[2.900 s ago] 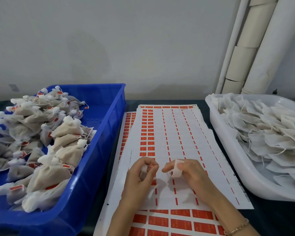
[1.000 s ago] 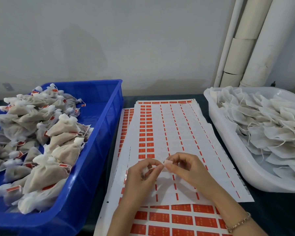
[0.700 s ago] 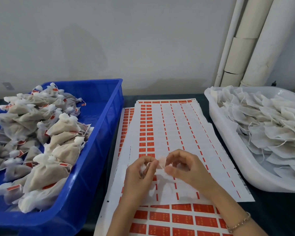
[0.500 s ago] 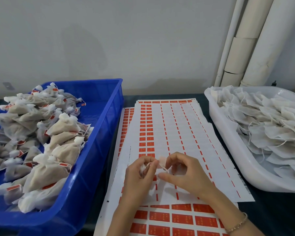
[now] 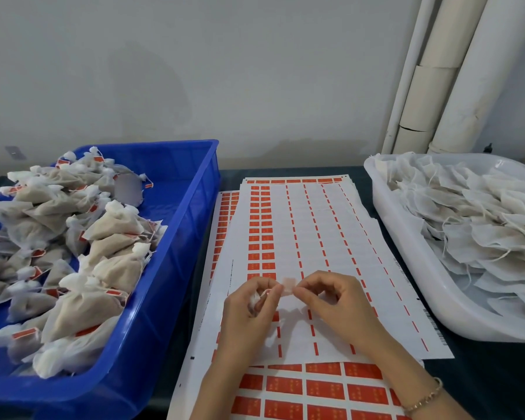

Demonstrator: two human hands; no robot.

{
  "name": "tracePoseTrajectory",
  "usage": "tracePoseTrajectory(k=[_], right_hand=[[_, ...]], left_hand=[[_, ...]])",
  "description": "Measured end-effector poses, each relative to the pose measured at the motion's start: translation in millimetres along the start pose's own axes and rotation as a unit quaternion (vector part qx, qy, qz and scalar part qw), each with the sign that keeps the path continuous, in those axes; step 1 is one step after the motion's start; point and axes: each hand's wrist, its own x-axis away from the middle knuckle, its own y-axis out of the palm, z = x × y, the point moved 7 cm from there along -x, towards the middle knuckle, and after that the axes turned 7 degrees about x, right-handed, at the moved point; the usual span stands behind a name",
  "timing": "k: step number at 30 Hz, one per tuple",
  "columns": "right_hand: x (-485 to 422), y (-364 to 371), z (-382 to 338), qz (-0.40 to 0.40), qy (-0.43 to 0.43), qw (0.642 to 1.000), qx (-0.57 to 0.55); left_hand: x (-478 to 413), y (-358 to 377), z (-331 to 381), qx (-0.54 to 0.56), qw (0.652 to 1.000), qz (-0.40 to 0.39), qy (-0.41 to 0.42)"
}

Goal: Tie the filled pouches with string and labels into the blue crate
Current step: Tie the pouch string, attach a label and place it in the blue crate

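The blue plastic crate (image 5: 176,237) of tied pouches (image 5: 115,228) sits at the dark bench's (image 5: 482,377) left edge. Over the central red-and-white label sheets (image 5: 309,225), the left hand (image 5: 247,310) curls round a white mesh pouch (image 5: 253,299) (mostly hidden, axis unclear), while the right hand (image 5: 334,298) pinches a small pale label (image 5: 289,287), held upright.

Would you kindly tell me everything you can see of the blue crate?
The blue crate is a rectangular bin of what looks like glossy moulded plastic, with a thick rim and ribbed walls. It sits upright on the dark table, left of the label sheets with a gap between, partly cut off by the frame. Tied pouches with red labels are heaped inside, leaving its far right corner bare.
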Motion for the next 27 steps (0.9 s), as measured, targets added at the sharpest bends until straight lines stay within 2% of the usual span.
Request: tracePoseTrajectory(k=[10,15,20,27], right_hand=[[-0.3,0.9,-2.0,-0.002,-0.011,1.0,-0.016],[-1.7,-2.7,-2.6,-0.016,-0.003,0.998,-0.068],[-1.5,-0.5,-4.4,-0.038,0.002,0.994,-0.103],[-0.1,0.1,-10.5,-0.042,-0.034,0.994,-0.094]], left_hand=[[-1.4,0.3,0.2,-0.001,1.0,-0.012,0.019],[1.2,-0.3,1.3,0.026,0.999,-0.025,0.013],[0.0,3.3,-3.0,-0.009,0.999,-0.032,0.002],[1.2,0.2,-3.0,0.031,0.999,-0.023,-0.006]])
